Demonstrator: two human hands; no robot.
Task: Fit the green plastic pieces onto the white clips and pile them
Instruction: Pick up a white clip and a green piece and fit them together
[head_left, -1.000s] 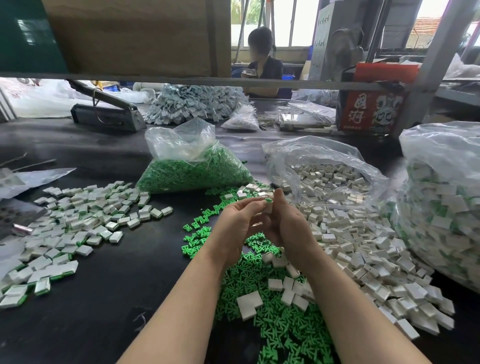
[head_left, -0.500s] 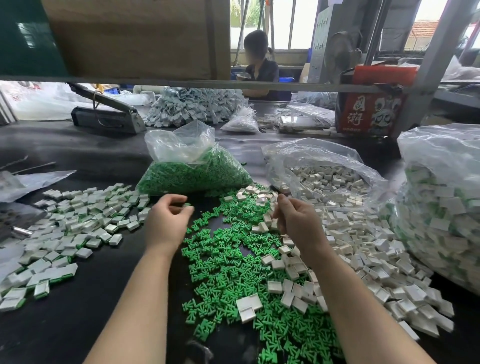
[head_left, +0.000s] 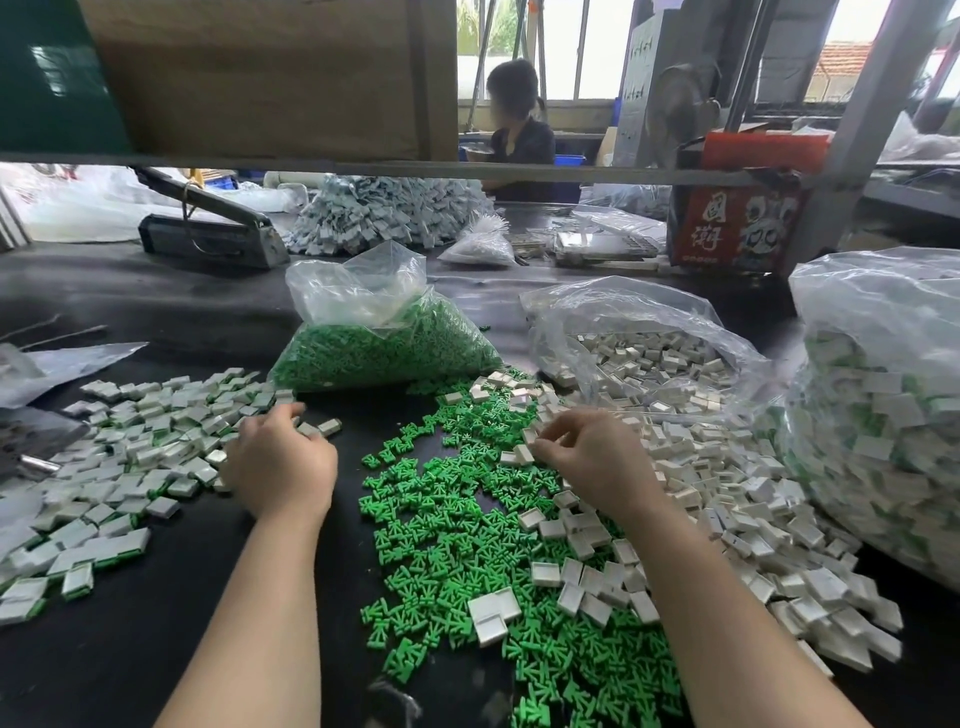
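Evidently small, light, stiff parts: green plastic pieces (head_left: 457, 525) lie mid-tabletop, white clips (head_left: 727, 509) twd the right edge. One clip is pinched by right hand (head_left: 587, 457); best taken by its flat sides. Left hand (head_left: 280, 462) rests, fingers curled, at the assembled pile (head_left: 130, 467) nr the left edge; grip can't be told.

Bare tabletop (head_left: 156, 649) strip between assembled pile (head_left: 130, 457) and loose green pieces (head_left: 457, 545): passable. Right side blocked: white clips (head_left: 727, 493), bulging bag (head_left: 883, 415). Green-piece bag (head_left: 379, 343) blocks centre rear.
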